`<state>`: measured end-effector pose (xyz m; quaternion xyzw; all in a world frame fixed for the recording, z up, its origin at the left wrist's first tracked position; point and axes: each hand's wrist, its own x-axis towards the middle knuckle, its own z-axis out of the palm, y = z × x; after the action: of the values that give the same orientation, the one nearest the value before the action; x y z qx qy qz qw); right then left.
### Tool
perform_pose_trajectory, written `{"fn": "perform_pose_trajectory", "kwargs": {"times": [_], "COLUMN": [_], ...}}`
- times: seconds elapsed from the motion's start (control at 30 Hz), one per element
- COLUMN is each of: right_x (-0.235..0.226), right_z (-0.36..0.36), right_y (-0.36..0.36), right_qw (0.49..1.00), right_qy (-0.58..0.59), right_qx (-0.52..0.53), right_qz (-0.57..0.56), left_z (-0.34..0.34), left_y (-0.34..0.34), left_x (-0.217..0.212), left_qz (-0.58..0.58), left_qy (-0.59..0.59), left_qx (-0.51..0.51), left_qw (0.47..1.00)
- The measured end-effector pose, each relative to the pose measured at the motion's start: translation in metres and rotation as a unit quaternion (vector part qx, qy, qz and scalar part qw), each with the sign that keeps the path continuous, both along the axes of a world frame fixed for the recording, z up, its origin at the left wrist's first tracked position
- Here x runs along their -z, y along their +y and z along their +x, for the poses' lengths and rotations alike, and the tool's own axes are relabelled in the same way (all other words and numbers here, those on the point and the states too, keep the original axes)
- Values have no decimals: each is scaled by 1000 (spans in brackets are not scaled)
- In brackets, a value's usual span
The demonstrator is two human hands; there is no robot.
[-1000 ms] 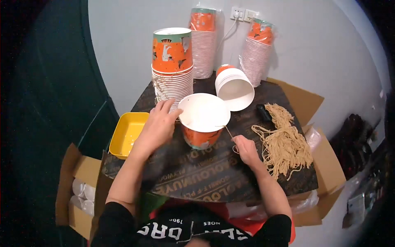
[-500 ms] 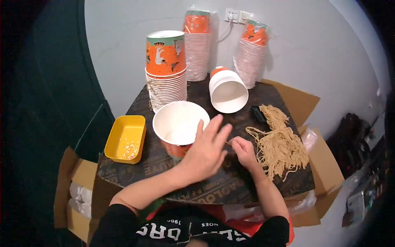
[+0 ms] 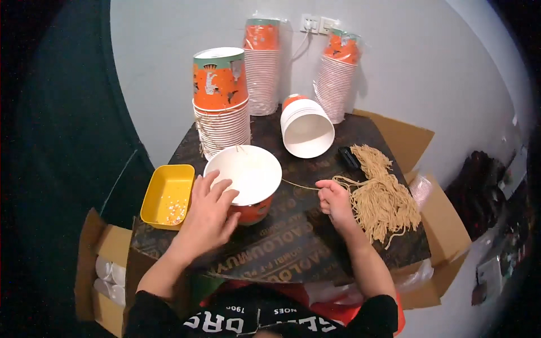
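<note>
A white-lined paper bucket (image 3: 256, 212) with an orange printed outside stands upright at the front middle of the table. My left hand (image 3: 209, 209) is at its left front rim, fingers spread and curved, holding nothing; whether the fingertips touch the bucket I cannot tell. My right hand (image 3: 336, 204) is closed, pinching a thin tan string (image 3: 300, 185) that runs taut to the bucket's right side. Short string ends show at the bucket's far rim. To the right of that hand lies a loose bundle of tan strings (image 3: 389, 205).
Behind the bucket rises a tall stack of upturned buckets (image 3: 222, 84) with strings along their rims. A yellow tray (image 3: 153, 194) holding small pale bits is at left. Nested buckets (image 3: 307, 132) lie sideways. Two wrapped stacks lean by the wall. Cardboard boxes (image 3: 442, 217) flank the table (image 3: 282, 245).
My left hand has swung left, from the bucket's right front to its left front. My right hand still pinches the string, now visibly stretched to the bucket. The whole view shifted slightly.
</note>
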<state>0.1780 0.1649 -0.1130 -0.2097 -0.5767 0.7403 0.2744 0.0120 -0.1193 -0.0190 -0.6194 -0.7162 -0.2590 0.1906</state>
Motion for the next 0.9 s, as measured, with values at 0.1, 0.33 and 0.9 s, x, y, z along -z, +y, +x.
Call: {"fn": "perform_pose_trajectory", "kwargs": {"times": [0.1,0.33,0.9], "right_x": [-8,-105,-69], "right_z": [-9,-54,-44], "right_y": [8,4,-48], "right_qw": [998,988,936], "right_qy": [43,145,307], "right_qx": [17,22,-87], "right_qz": [-33,56,-149], "left_z": [-18,-4,3], "left_y": [-4,9,56], "left_x": [6,7,20], "left_qz": [-10,-11,203], "left_qy": [-19,45,0], "left_qx": [24,85,76], "left_qw": [999,995,976]}}
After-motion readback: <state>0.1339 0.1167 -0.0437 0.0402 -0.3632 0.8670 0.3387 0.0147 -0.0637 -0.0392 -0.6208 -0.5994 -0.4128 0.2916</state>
